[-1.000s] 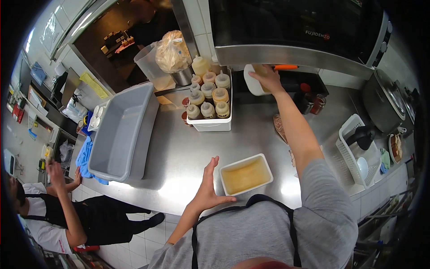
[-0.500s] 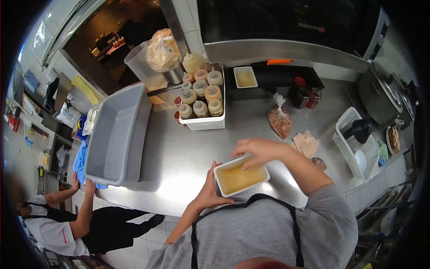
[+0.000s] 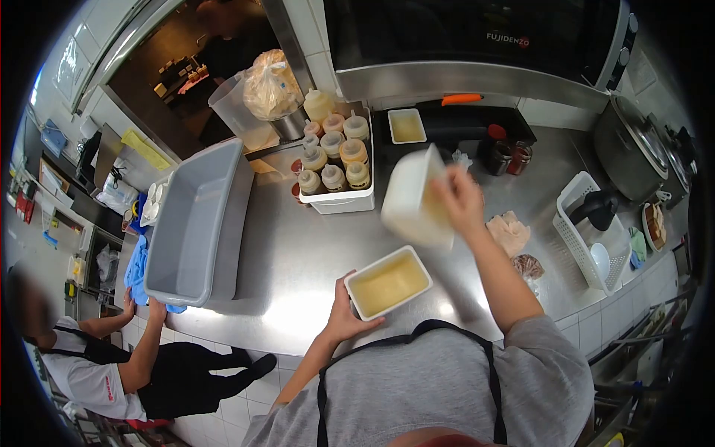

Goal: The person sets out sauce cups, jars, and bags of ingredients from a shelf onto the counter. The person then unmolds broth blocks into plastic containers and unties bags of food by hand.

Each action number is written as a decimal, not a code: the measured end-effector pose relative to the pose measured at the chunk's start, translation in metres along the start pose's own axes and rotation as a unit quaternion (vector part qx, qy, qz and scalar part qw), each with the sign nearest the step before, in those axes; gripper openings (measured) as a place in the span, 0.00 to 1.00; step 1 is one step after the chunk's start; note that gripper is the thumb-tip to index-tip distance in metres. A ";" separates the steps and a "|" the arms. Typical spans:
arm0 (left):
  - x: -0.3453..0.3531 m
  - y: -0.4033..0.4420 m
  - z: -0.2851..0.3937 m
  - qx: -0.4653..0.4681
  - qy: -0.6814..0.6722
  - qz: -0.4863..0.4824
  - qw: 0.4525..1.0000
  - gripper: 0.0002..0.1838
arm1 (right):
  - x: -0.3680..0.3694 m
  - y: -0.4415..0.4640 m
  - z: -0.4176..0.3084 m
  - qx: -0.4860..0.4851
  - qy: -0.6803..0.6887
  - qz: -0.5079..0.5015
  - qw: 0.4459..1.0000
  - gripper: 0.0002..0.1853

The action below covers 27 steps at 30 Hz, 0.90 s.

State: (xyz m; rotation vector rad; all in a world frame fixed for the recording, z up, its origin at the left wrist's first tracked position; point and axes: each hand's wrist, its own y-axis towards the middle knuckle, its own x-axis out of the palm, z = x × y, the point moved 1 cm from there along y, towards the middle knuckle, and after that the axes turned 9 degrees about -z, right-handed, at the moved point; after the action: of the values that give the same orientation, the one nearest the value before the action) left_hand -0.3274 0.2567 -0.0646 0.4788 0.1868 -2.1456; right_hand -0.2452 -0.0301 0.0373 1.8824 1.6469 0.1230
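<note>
My left hand (image 3: 348,314) grips one end of a white rectangular tub (image 3: 389,283) with a yellowish inside, low over the counter near my apron. Above and to the right, my right hand (image 3: 463,195) holds a second white tub (image 3: 413,197) by its rim. That one is tipped on its side and blurred by motion, its opening towards my right hand. Behind the hand, a knotted plastic bag (image 3: 462,159) is mostly hidden. A crumpled beige cloth (image 3: 509,234) lies to the right of my right forearm, with a small brown bag (image 3: 528,266) below it.
Squeeze bottles (image 3: 333,153) fill a white bin at the back. A grey tub (image 3: 182,223) stands left, near a co-worker's hands (image 3: 141,309). A third white tub (image 3: 407,126) sits on a black tray by red-lidded jars (image 3: 510,158). A white basket (image 3: 588,231) is at right.
My right hand has moved up from inside the tub and now carries a second tub, separated from the one in my left hand. The left-hand tub has shifted slightly left.
</note>
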 end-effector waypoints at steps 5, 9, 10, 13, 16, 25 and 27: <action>-0.005 0.005 0.005 -0.013 0.034 0.025 0.999 0.58 | -0.042 0.073 0.136 0.078 -0.074 0.209 0.972 0.13; 0.001 0.006 -0.002 -0.011 0.028 0.036 0.999 0.58 | -0.069 0.123 0.166 0.171 -0.177 0.231 0.941 0.16; 0.002 0.006 -0.002 -0.009 0.026 0.039 0.999 0.59 | -0.071 0.135 0.178 0.137 -0.187 0.234 0.944 0.17; 0.004 0.005 -0.003 -0.013 0.037 0.043 0.998 0.62 | -0.075 0.151 0.201 0.121 -0.192 0.184 0.956 0.20; 0.006 0.002 -0.010 -0.009 0.010 0.042 0.999 0.68 | -0.058 0.152 0.203 0.046 -0.239 0.140 0.960 0.26; 0.016 0.013 -0.008 -0.007 -0.079 0.042 0.996 0.69 | 0.056 0.000 0.000 -0.134 -0.137 -0.485 0.853 0.20; 0.016 0.013 -0.006 -0.005 -0.050 0.038 0.998 0.66 | 0.064 -0.020 -0.003 -0.114 -0.166 -0.480 0.854 0.16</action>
State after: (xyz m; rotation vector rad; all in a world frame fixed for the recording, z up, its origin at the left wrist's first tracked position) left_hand -0.3234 0.2387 -0.0764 0.3654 0.1216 -2.0873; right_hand -0.2496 0.0308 0.0088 0.6889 2.0013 -0.3848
